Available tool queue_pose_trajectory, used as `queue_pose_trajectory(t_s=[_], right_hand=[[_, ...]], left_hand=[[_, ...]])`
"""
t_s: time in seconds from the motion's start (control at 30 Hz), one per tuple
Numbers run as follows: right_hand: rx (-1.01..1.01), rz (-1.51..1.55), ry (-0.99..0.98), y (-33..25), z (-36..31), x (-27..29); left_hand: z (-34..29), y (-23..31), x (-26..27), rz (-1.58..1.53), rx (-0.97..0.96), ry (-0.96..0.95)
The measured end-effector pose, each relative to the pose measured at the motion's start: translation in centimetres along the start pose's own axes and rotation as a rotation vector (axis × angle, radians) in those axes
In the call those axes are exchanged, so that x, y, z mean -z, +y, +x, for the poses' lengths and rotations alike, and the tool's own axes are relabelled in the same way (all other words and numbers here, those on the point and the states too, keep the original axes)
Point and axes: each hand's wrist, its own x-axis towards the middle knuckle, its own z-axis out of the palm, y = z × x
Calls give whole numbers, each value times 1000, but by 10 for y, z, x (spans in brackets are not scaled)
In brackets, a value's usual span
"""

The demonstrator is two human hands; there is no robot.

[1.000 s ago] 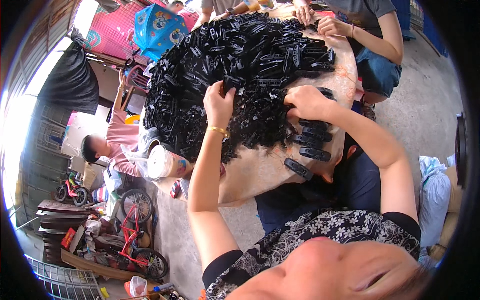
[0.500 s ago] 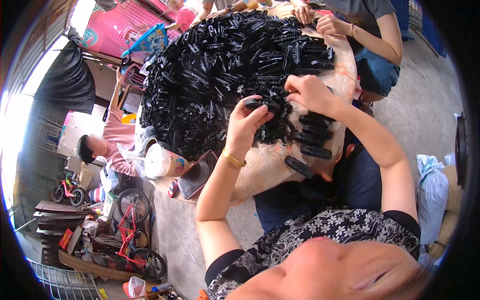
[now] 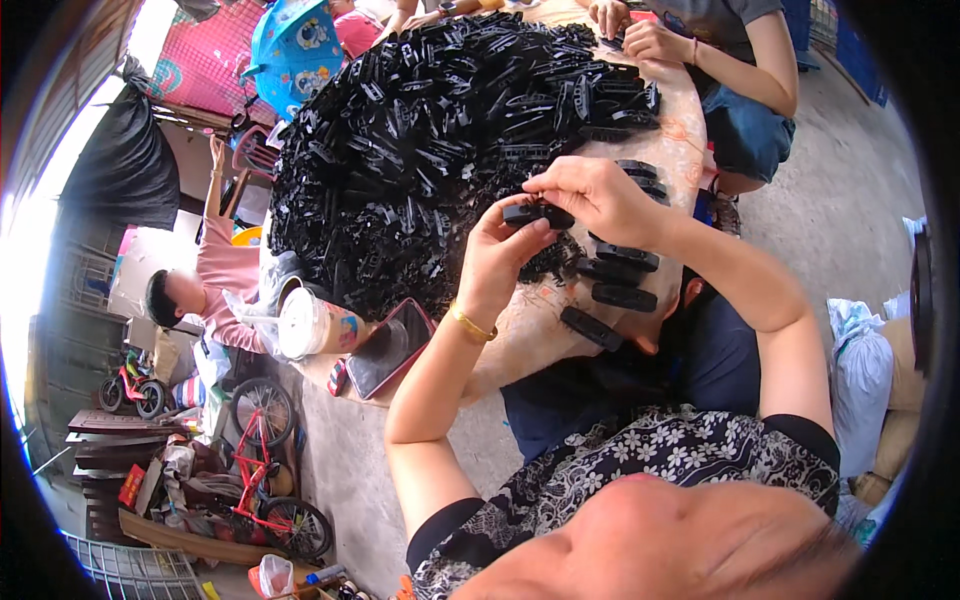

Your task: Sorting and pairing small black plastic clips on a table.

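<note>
Over the table's near side, my left hand (image 3: 492, 250) grips a black plastic oblong part (image 3: 537, 214) between thumb and fingers. My right hand (image 3: 598, 200) is closed in a pinch at the top of that part; whatever is in its fingertips is too small to make out. Beneath and beyond both hands spreads a large pile of black plastic parts (image 3: 400, 140), long pieces mixed with small bits. To the right of my hands, several similar black oblong pieces (image 3: 624, 297) lie in a row along the table edge.
A lidded drink cup (image 3: 305, 322) and a phone (image 3: 395, 350) rest on the table (image 3: 500, 365) by my left forearm. Across at the right, a co-worker's hands (image 3: 640, 35) handle parts. A person in pink sits at the left, near a blue umbrella (image 3: 297, 58) and a red bicycle (image 3: 262, 455).
My right hand has moved left from beside the pile to the part in my left hand, and the two now meet. The blue umbrella at the back has swung up and opened wider.
</note>
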Motion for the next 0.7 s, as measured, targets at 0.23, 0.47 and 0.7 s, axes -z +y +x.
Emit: queue_pose_trajectory(t_s=[0.23, 0.47, 0.7], right_hand=[[89, -7, -15, -4, -3, 10], [251, -283, -70, -11, -10, 9], [-146, 21, 37, -24, -8, 8]], left_hand=[[-2, 3, -2, 7, 10, 6], [-2, 0, -1, -55, 19, 2], [-4, 1, -6, 18, -46, -4]])
